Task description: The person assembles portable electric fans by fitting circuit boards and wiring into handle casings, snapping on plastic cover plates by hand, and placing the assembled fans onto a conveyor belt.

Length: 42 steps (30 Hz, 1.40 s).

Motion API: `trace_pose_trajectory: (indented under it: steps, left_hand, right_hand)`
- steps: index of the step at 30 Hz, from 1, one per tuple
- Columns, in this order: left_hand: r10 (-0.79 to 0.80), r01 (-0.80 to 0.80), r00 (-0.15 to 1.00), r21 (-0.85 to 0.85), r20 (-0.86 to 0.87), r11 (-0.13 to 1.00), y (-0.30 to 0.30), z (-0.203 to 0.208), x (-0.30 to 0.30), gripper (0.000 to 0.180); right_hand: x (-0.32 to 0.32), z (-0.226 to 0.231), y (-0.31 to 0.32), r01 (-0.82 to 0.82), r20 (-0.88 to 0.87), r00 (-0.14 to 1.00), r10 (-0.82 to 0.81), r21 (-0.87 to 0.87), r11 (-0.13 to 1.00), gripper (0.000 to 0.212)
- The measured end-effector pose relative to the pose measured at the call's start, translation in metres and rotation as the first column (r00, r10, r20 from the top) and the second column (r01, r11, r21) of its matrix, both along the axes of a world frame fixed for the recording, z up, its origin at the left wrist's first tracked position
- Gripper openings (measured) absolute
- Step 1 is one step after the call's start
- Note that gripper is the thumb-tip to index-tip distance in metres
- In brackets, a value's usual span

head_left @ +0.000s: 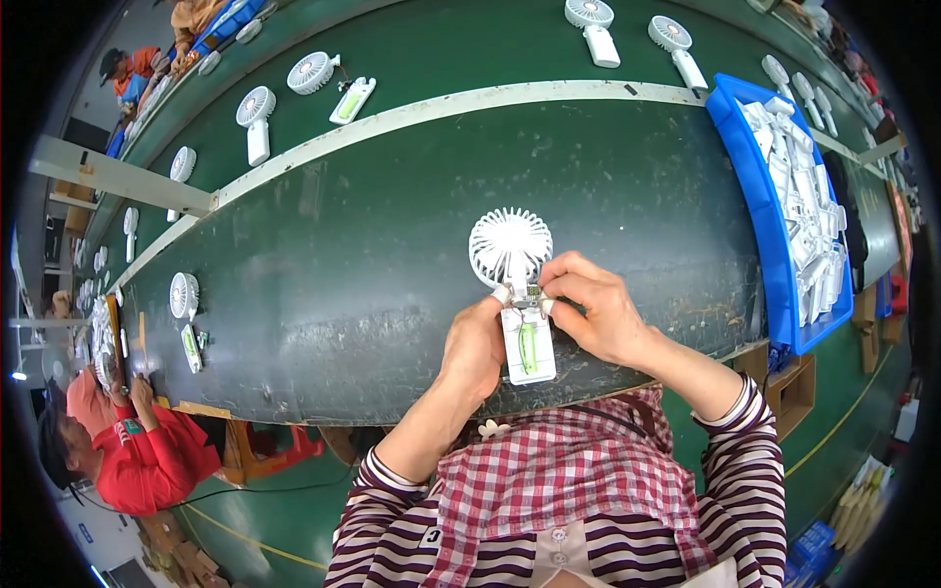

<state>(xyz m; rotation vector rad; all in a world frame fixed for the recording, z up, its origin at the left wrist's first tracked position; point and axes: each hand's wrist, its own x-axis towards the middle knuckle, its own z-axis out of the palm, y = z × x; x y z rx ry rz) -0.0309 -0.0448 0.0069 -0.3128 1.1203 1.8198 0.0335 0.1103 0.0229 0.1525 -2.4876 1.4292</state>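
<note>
A white handheld fan [511, 240] lies on the dark green bench in front of me, its round caged head pointing away. Its handle is opened up, and a green battery cell [529, 351] shows inside the white shell. My left hand [472, 351] grips the fan at the left of its neck, the thumb close to the joint. From the right, my right hand [598, 309] pinches at a small circuit board [529, 292] between the fan's head and the handle. Covers on some fingertips look white. Thin wires by the board are too small to follow.
At the right stands a blue bin [784, 250] full of white plastic parts. A partly open fan [184, 299] lies at the left. Beyond a pale rail [470, 101], several fans rest on a green belt. A person in red [157, 451] works at the far left.
</note>
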Motion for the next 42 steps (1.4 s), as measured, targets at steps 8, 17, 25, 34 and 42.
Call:
trace_pose_trajectory:
  steps: [8,17,25,34,42]
  left_hand:
    - [-0.001,0.001,1.0,0.013,0.013,1.0,0.0,0.013,0.001,0.033]
    - [-0.036,0.036,0.999,0.005,0.0,0.999,-0.004,0.006,-0.001,0.035]
    - [-0.043,0.043,0.999,-0.02,0.0,0.999,-0.005,0.003,-0.001,0.033]
    - [0.031,-0.031,1.0,-0.034,0.002,0.999,-0.003,0.007,0.002,0.028]
    - [0.002,-0.003,0.999,-0.033,-0.042,0.999,-0.006,0.006,0.002,0.03]
  right_hand:
    - [-0.001,0.001,-0.001,-0.016,-0.122,0.992,0.036,0.158,0.987,0.013]
    - [-0.003,0.009,0.0,-0.101,-0.025,0.994,0.109,0.23,0.968,0.017]
    - [-0.004,0.005,-0.001,-0.1,-0.065,0.99,0.124,0.296,0.95,0.018]
    - [-0.003,0.007,-0.004,-0.074,-0.158,0.973,0.169,0.479,0.875,0.016]
    - [-0.002,0.01,-0.007,-0.089,-0.129,0.971,0.203,0.591,0.802,0.015]
